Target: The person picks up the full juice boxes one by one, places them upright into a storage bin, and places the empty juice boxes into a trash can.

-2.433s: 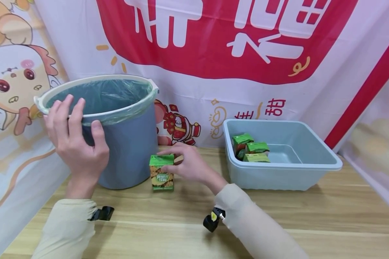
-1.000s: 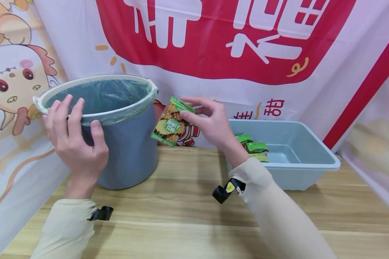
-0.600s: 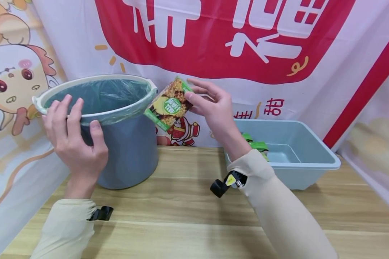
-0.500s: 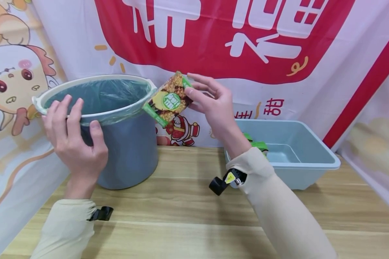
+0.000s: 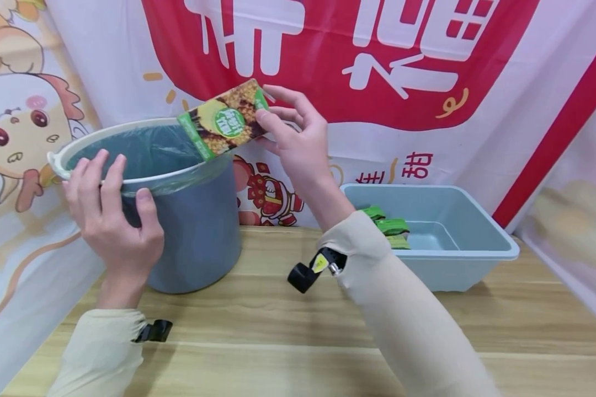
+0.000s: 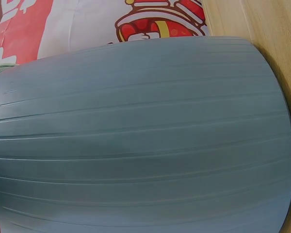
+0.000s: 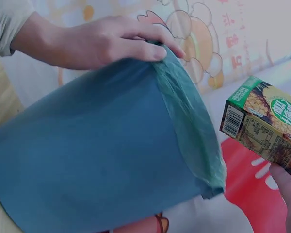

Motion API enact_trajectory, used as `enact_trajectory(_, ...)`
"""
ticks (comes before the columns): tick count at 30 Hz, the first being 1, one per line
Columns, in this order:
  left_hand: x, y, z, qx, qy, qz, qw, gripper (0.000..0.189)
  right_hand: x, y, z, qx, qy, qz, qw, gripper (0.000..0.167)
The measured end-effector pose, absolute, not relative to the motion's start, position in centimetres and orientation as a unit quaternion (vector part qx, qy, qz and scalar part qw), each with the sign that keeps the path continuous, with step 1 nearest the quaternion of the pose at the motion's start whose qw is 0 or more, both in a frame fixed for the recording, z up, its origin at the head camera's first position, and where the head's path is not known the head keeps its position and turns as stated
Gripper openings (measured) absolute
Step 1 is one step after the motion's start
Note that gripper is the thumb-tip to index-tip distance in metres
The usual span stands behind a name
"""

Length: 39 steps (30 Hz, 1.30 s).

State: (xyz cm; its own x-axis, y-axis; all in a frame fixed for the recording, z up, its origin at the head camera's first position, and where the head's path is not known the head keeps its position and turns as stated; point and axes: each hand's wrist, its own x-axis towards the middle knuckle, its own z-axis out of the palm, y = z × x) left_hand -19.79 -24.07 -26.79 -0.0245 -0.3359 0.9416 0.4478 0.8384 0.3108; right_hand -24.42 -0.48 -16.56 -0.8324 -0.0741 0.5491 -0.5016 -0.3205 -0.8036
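Note:
My right hand (image 5: 298,138) pinches a small carton with a pineapple print (image 5: 225,120) and green ends by its right end. The carton is tilted, its lower left end overlapping the right side of the bin's opening in the head view. The right wrist view shows a barcode on the end of the same carton (image 7: 262,124). My left hand (image 5: 116,220) holds the near left rim of the blue-grey trash bin (image 5: 193,237), fingers over the rim and thumb outside. A thin green liner (image 7: 194,121) is folded over the bin's rim. The bin's ribbed wall (image 6: 145,136) fills the left wrist view.
A light blue plastic tub (image 5: 457,270) stands to the right on the wooden table (image 5: 258,320), with several green-topped cartons (image 5: 392,226) at its left end. A printed cloth (image 5: 303,66) hangs close behind the bin and tub.
My right hand has taken the carton from the table beside the bin, lifted it up and left, and turned it nearly sideways at the bin's rim. The left hand keeps its place.

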Motion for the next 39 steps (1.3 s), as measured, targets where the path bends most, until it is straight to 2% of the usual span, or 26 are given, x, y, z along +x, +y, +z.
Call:
enact_trajectory(9, -19.7, -24.2, -26.8, -0.040, -0.661, -0.282, 0.694, 0.052, -24.5, -4.4, -16.3, 0.270, -0.621, 0.715, 0.173, 0.040)
enact_trajectory(21, -19.8, -24.2, -27.0, -0.044, -0.657, -0.280, 0.699, 0.052, -24.3, -7.5, -17.6, 0.327, -0.769, 0.483, 0.263, 0.051)
enact_trajectory(39, -19.8, -24.0, -27.0, -0.048, -0.650, -0.282, 0.704, 0.052, -24.9, -7.5, -18.4, 0.349, -0.835, 0.344, 0.251, 0.050)
